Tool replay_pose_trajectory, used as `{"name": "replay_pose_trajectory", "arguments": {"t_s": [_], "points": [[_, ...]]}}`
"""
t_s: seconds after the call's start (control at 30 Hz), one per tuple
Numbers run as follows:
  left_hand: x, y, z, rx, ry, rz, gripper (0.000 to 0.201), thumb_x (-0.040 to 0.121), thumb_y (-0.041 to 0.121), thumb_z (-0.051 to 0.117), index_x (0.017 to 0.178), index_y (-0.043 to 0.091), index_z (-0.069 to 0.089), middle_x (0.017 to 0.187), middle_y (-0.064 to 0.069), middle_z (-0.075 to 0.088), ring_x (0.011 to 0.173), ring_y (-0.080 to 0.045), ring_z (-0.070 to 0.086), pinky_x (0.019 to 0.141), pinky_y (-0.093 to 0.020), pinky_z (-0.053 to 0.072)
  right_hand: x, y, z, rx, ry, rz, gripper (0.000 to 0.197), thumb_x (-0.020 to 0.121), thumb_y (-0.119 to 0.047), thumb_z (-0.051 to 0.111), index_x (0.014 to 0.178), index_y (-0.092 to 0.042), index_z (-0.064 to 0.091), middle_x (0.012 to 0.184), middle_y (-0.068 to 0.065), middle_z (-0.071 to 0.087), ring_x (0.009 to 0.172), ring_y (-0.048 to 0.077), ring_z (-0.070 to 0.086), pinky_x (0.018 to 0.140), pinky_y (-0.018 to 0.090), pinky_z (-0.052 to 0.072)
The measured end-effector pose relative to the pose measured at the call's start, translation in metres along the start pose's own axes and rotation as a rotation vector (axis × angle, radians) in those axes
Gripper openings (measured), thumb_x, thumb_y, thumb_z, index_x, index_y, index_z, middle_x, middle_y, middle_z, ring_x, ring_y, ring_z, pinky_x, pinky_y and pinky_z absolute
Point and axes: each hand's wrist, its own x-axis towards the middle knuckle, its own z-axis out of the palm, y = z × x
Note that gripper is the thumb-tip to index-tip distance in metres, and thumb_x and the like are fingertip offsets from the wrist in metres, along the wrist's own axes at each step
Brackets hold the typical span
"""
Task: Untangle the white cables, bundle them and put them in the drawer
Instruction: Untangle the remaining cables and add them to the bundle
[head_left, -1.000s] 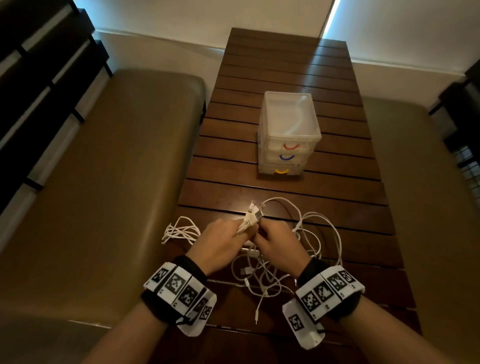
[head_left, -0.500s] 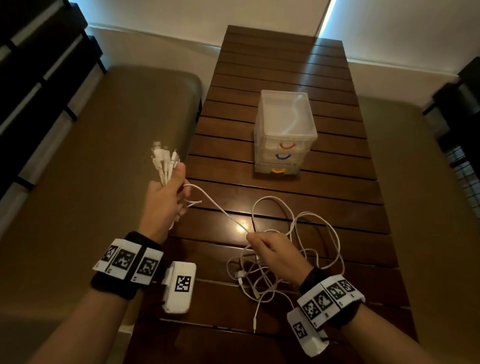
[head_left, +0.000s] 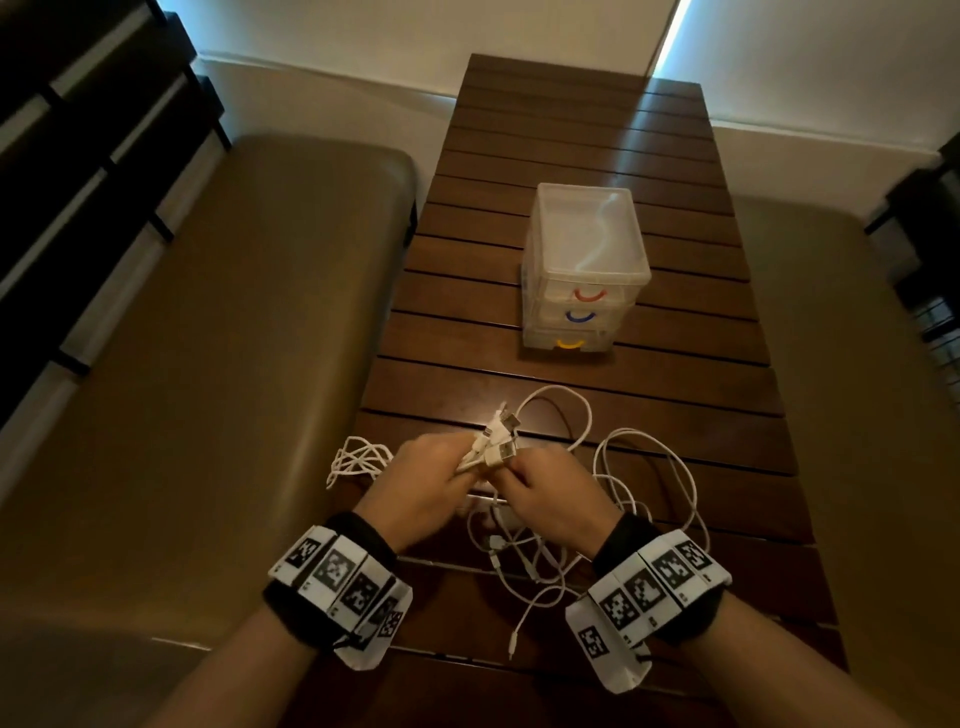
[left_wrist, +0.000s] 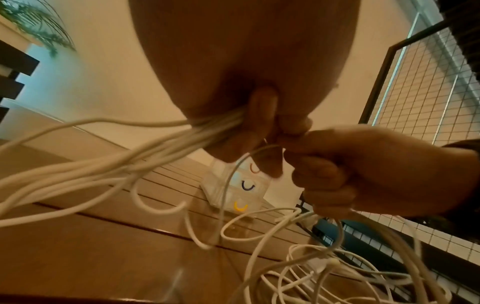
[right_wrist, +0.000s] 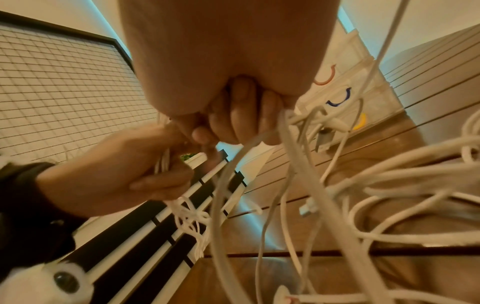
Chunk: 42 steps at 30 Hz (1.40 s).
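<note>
Several white cables lie in loose tangled loops on the slatted wooden table. My left hand grips a bunch of cable ends, and their plugs stick up past its knuckles. My right hand meets it from the right and pinches a cable there. In the left wrist view the strands fan out from under my left palm. The right wrist view has cables hanging below my right fingers. A clear three-drawer unit stands farther back, all drawers closed.
A small coiled white bundle lies at the table's left edge beside my left hand. Tan cushioned benches run along both sides of the table. A black wire-grid panel stands to the right.
Half a second ago my left hand was out to the left, pulling the cable ends away; it has come back to the middle and meets my right hand again.
</note>
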Motion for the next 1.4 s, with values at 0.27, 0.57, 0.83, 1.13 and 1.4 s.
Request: {"name": "replay_pose_trajectory", "arguments": {"t_s": [0.27,0.57,0.83,1.13,1.4], "points": [[0.004,0.004,-0.029,-0.577,0.184,-0.186,0.05,0.09,0.053,0.056,0.058,0.015,0.057,0.049,0.004,0.041,0.039,-0.007,0.033,0.041,-0.017,0.027,-0.01,0.026,0.008,0.165,0.089,-0.043,0.047,0.099,-0.05,0.043,0.061,-0.021,0.05,0.055,-0.002,0.05,0.051,0.014,0.047,0.056,0.029,0.038],[0.006,-0.021,-0.065,-0.497,0.497,-0.367,0.032,0.099,0.042,0.047,0.088,0.02,0.068,0.052,0.014,0.053,0.045,-0.007,0.044,0.044,-0.021,0.035,-0.008,0.043,-0.003,0.102,0.118,0.066,0.046,0.101,-0.042,0.043,0.064,-0.015,0.051,0.059,0.0,0.055,0.057,0.013,0.053,0.062,0.038,0.043],[-0.003,0.01,-0.004,0.041,0.107,0.14,0.058,0.088,0.007,0.052,0.141,0.03,0.047,0.137,0.016,0.055,0.102,-0.001,0.062,0.088,-0.017,0.05,0.001,0.019,0.003,-0.12,-0.043,0.019,0.044,0.099,-0.042,0.038,0.065,-0.023,0.057,0.065,-0.002,0.061,0.06,0.013,0.055,0.058,0.035,0.044],[-0.002,0.008,-0.003,0.073,-0.103,-0.015,0.031,0.093,0.034,0.053,0.069,0.016,0.062,0.066,0.0,0.063,0.061,-0.017,0.057,0.056,-0.033,0.038,-0.011,0.026,0.013,0.094,-0.054,0.031,0.045,0.095,-0.05,0.051,0.07,-0.016,0.064,0.062,0.002,0.061,0.053,0.007,0.051,0.056,0.035,0.044],[0.004,-0.012,-0.064,-1.207,0.602,-0.348,0.044,0.093,0.047,0.049,0.058,0.021,0.049,0.051,0.008,0.034,0.033,-0.003,0.025,0.038,-0.022,0.013,-0.014,0.036,0.005,0.223,0.095,0.06,0.067,0.091,-0.067,0.035,0.061,-0.008,0.046,0.057,0.008,0.045,0.054,0.022,0.046,0.056,0.039,0.038]]}}
